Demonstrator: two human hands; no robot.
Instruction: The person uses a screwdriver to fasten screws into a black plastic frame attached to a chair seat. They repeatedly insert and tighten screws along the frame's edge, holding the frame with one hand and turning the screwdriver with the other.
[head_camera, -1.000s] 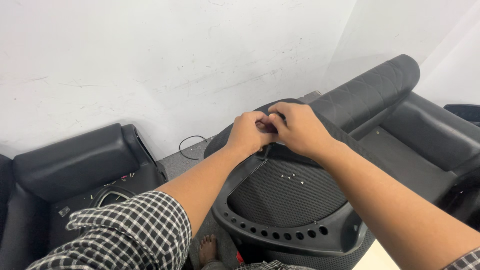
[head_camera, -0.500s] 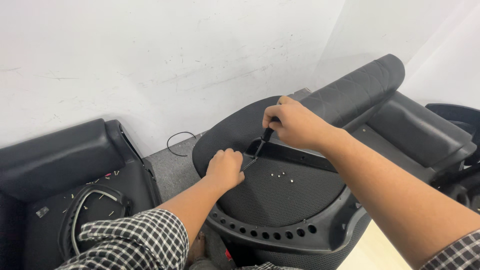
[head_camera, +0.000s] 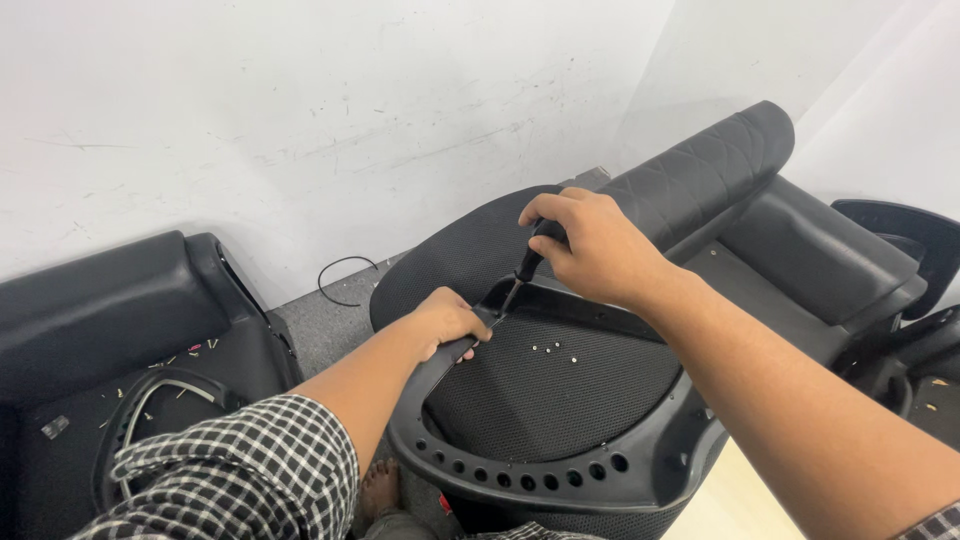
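The screwdriver (head_camera: 527, 262) stands slanted in the closed right hand (head_camera: 590, 250), its tip at the inner edge of the black plastic seat frame (head_camera: 560, 470), where the left hand (head_camera: 450, 320) is curled shut over the rim. Keeping the shaft in line with the screw and the frame pinned should stop slipping. Half a second ago both hands sat slightly further right; loose screws (head_camera: 553, 348) lie on the mesh panel (head_camera: 540, 400).

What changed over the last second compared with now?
The left hand dropped away from the right hand and now grips the black plastic frame. The right hand now holds the screwdriver alone, tip down at the frame. The small screws stay on the mesh.
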